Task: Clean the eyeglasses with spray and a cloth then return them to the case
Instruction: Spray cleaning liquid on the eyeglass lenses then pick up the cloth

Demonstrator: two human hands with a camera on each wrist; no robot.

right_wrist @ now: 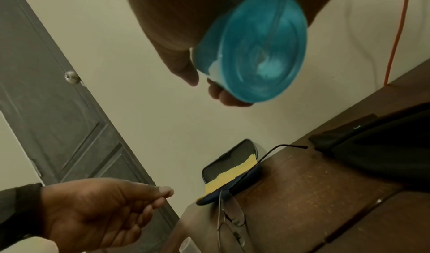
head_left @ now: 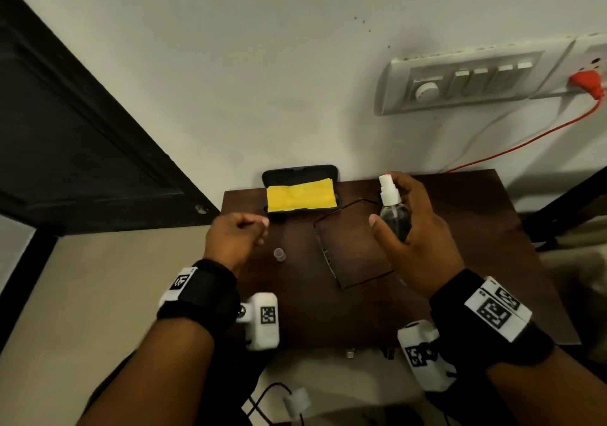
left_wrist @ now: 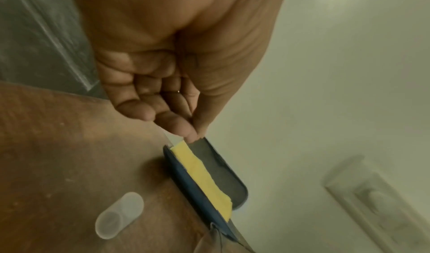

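Observation:
Thin-framed eyeglasses [head_left: 325,251] [right_wrist: 230,218] lie with their arms unfolded in the middle of the brown table [head_left: 466,228]. Behind them an open dark blue case [head_left: 300,172] [left_wrist: 197,189] [right_wrist: 223,163] holds a yellow cloth [head_left: 300,197] [left_wrist: 204,176] [right_wrist: 232,172]. My right hand [head_left: 394,228] grips a clear spray bottle [head_left: 391,195] [right_wrist: 253,47] upright above the glasses' right side, white nozzle uncovered. My left hand [head_left: 261,228] [left_wrist: 195,133] [right_wrist: 166,194] hovers by the case's left front corner, fingers curled, thumb on forefinger, holding nothing.
A clear bottle cap [head_left: 279,255] [left_wrist: 118,216] lies on the table below my left hand. A wall switchboard [head_left: 466,80] with an orange plug and cord [head_left: 525,140] hangs at the right. A dark door [head_left: 65,130] stands left; a black object [right_wrist: 372,146] sits right of the table.

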